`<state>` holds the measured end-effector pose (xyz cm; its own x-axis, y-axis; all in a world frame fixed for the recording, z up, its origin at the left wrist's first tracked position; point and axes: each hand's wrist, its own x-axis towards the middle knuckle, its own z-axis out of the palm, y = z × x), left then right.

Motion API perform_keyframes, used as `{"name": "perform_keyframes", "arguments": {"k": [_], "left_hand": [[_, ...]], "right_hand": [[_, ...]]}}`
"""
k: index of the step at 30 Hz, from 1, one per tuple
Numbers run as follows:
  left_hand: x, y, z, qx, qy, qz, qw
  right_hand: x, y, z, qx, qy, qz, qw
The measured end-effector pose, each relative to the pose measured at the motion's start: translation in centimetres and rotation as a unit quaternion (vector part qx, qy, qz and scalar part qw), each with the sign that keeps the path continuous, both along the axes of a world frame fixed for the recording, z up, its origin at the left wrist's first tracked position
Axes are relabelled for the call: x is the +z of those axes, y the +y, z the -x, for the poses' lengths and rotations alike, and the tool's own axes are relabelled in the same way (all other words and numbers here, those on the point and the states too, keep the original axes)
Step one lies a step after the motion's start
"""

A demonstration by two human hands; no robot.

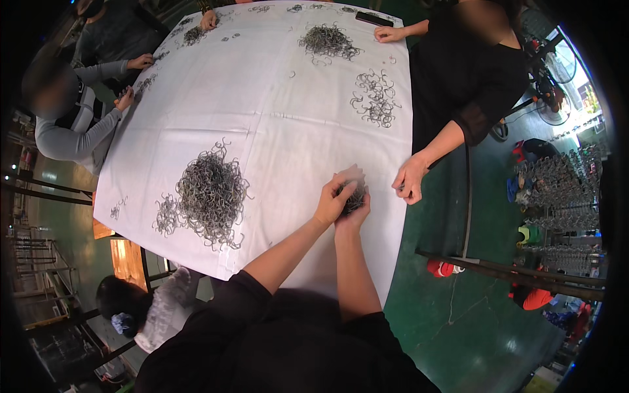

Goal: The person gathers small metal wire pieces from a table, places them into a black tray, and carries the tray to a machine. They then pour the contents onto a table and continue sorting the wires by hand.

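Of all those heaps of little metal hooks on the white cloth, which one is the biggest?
The dense dark heap at the near left of the white cloth. It is rounder and thicker than the two looser piles at the far end and far right.

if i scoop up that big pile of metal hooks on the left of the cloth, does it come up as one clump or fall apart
The big pile of hooks would probably lift partly as a clump, since the curved wires look interlocked. Loose ones at its edge would likely drop off. It is probably heavy for its size, being dense metal. The small clump cupped by the left hand and right hand holds together similarly.
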<state>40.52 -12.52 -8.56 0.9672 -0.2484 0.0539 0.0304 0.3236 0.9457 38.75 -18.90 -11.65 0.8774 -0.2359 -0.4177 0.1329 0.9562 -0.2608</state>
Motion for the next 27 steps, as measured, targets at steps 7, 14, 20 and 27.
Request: {"name": "perform_keyframes", "arguments": {"k": [7, 14, 20, 27], "left_hand": [[0.7, -0.1, -0.5, 0.021, -0.071, -0.083, 0.994], [1.0, -0.4, -1.1, 0.103, 0.049, 0.019, 0.993], [0.8, -0.4, -1.5, 0.065, 0.135, 0.105, 0.983], [1.0, -0.9, -0.9, 0.055, 0.125, 0.112, 0.984]], "right_hand": [[2.5, 0.1, -0.6, -0.026, 0.038, -0.011, 0.999], [3.0, 0.1, -1.7, -0.043, 0.003, 0.008, 0.999], [2.8, 0.2, -1.7, -0.029, 0.012, 0.041, 0.999], [3.0, 0.1, -1.9, -0.042, 0.017, 0.059, 0.997]]}}
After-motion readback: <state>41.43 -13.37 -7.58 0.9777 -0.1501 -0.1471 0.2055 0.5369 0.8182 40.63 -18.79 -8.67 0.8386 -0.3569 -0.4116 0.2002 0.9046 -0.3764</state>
